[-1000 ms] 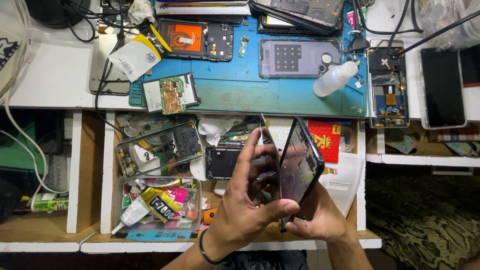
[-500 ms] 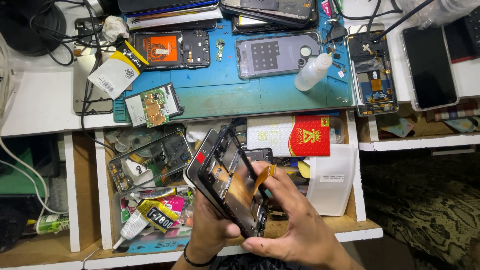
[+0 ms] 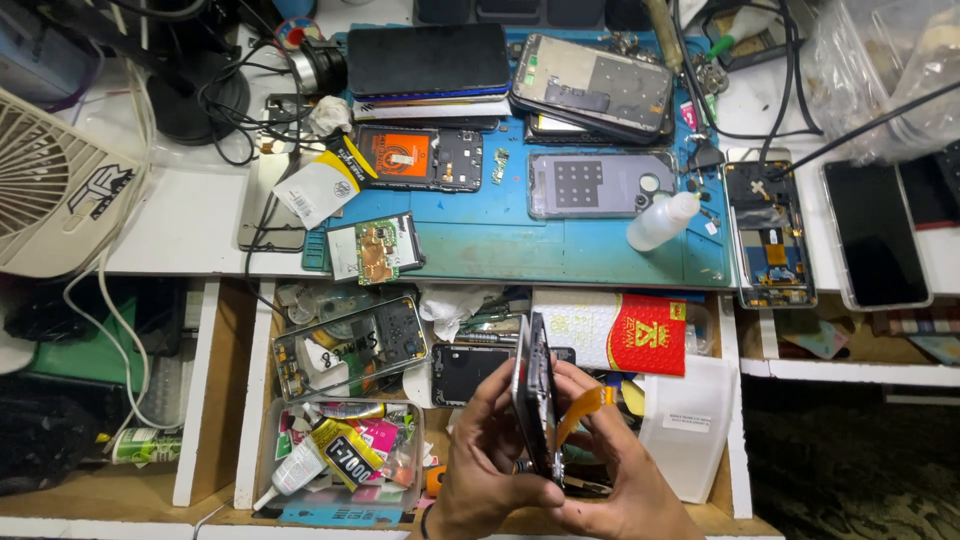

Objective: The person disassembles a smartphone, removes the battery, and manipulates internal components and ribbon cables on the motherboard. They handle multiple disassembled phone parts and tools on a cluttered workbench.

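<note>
Above the open drawer (image 3: 345,470) below the blue work mat (image 3: 500,245), the left hand (image 3: 480,470) and right hand (image 3: 620,480) both grip 1 opened phone (image 3: 535,400) held edge-on between them, its orange flex cable (image 3: 580,410) curling out toward the right fingers (image 3: 590,385).

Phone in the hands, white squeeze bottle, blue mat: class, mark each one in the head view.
phone (image 3: 533,400), head view, dark edge turned toward the camera.
white squeeze bottle (image 3: 660,222), head view, middle of its body.
blue mat (image 3: 500,240), head view, bare patch near the front.
</note>
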